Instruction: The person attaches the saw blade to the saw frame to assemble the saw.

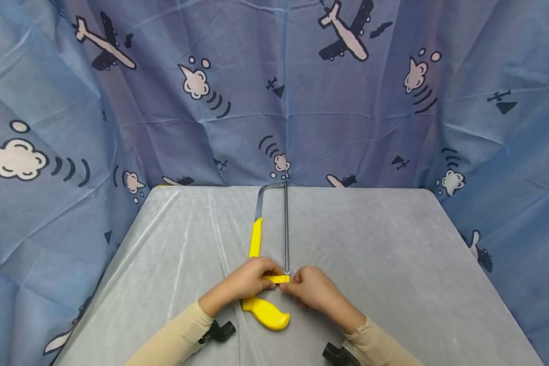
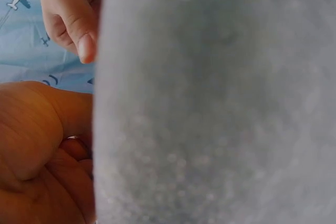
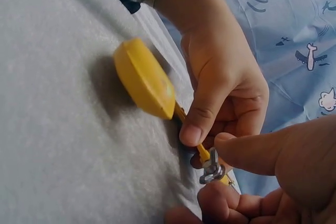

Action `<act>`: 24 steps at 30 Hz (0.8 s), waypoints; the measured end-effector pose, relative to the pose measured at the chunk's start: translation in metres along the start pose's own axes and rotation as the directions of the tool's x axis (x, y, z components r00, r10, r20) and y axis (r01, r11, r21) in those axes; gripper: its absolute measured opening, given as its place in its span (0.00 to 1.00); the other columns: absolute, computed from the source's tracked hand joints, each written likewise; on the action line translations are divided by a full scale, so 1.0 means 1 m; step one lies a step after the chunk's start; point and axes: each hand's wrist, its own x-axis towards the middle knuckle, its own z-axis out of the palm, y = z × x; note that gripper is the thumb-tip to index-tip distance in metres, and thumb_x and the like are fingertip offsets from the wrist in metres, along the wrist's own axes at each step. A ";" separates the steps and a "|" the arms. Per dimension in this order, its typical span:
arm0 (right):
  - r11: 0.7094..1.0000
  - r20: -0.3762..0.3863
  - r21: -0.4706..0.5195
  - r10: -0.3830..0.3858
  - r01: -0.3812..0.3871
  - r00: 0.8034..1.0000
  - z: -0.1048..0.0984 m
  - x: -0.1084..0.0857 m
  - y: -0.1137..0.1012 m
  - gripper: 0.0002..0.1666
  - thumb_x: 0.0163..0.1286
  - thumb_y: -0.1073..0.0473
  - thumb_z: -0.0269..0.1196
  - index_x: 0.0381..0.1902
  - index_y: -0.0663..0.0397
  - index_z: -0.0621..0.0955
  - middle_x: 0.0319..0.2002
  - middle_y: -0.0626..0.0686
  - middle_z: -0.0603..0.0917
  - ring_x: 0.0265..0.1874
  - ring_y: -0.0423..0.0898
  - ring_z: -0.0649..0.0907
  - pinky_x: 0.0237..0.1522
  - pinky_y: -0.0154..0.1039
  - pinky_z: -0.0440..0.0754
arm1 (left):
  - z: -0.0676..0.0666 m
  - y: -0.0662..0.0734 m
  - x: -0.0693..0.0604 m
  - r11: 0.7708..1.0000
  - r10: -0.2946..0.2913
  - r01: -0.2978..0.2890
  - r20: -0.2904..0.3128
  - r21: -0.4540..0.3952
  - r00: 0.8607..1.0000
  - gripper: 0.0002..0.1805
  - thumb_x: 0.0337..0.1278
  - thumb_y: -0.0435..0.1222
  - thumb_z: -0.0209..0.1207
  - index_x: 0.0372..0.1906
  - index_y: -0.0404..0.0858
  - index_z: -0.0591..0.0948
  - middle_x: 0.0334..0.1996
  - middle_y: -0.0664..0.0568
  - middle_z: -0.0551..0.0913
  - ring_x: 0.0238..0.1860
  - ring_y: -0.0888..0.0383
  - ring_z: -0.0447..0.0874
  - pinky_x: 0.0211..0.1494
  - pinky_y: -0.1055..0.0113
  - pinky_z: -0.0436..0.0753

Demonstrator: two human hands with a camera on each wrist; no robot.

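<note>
A hacksaw with a yellow handle (image 1: 267, 313) and a metal blade (image 1: 286, 231) lies on the grey cloth. My left hand (image 1: 251, 278) grips its yellow frame, thumb and fingers pinching the short yellow bar (image 1: 278, 279) at the blade's near end. At that bar's tip, my right hand (image 1: 316, 291) holds a metal wing nut (image 3: 212, 165) between thumb and fingertips, as the right wrist view shows. There the left hand (image 3: 223, 72) pinches the bar just beside the nut. Parts of both hands show in the left wrist view, but the saw is hidden.
The grey-covered table (image 1: 370, 239) extends around the saw. Blue fabric (image 1: 238, 112) printed with planes and clouds hangs behind it and at both sides. Black wrist devices (image 1: 221, 331) sit at both cuffs.
</note>
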 end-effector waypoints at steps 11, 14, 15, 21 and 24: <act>1.000 -0.021 -0.017 0.019 -0.019 1.000 0.004 0.000 0.001 0.27 0.65 0.41 0.71 0.12 0.46 0.76 0.04 0.42 0.71 0.04 0.39 0.71 0.11 0.34 0.62 | 0.002 0.000 -0.001 1.000 0.016 -0.016 -0.012 0.001 1.000 0.13 0.57 0.30 0.71 0.48 0.41 0.89 0.41 0.58 0.87 0.44 0.68 0.81 0.50 0.72 0.81; 0.999 -0.035 -0.029 0.024 -0.025 0.999 0.006 -0.001 0.000 0.28 0.64 0.40 0.71 0.11 0.45 0.76 0.04 0.42 0.70 0.05 0.40 0.71 0.11 0.35 0.62 | 0.002 0.000 -0.001 1.000 0.024 -0.024 -0.018 0.004 1.000 0.13 0.56 0.29 0.71 0.47 0.41 0.89 0.41 0.57 0.87 0.43 0.67 0.81 0.50 0.72 0.82; 0.999 -0.041 -0.032 0.026 -0.027 0.999 0.007 -0.001 0.000 0.29 0.63 0.39 0.72 0.11 0.45 0.76 0.04 0.42 0.70 0.06 0.41 0.71 0.12 0.35 0.62 | 0.002 0.000 -0.001 1.000 0.027 -0.027 -0.021 0.006 0.999 0.13 0.55 0.29 0.72 0.47 0.41 0.89 0.41 0.57 0.87 0.43 0.67 0.82 0.50 0.71 0.82; 0.999 -0.052 -0.002 0.047 -0.047 0.998 0.010 0.002 0.001 0.27 0.62 0.40 0.72 0.12 0.45 0.76 0.04 0.42 0.71 0.06 0.41 0.72 0.11 0.34 0.62 | 0.002 0.000 -0.001 0.999 0.032 -0.032 -0.027 0.001 0.999 0.13 0.54 0.28 0.72 0.46 0.41 0.89 0.40 0.57 0.87 0.42 0.65 0.82 0.49 0.70 0.81; 0.998 -0.029 0.046 0.046 -0.045 0.999 0.011 0.004 0.003 0.24 0.62 0.43 0.71 0.13 0.46 0.76 0.05 0.43 0.72 0.05 0.40 0.72 0.11 0.34 0.64 | 0.003 -0.001 -0.001 1.000 0.028 -0.028 -0.024 0.000 0.999 0.13 0.55 0.28 0.72 0.46 0.41 0.89 0.40 0.57 0.87 0.42 0.65 0.81 0.48 0.70 0.81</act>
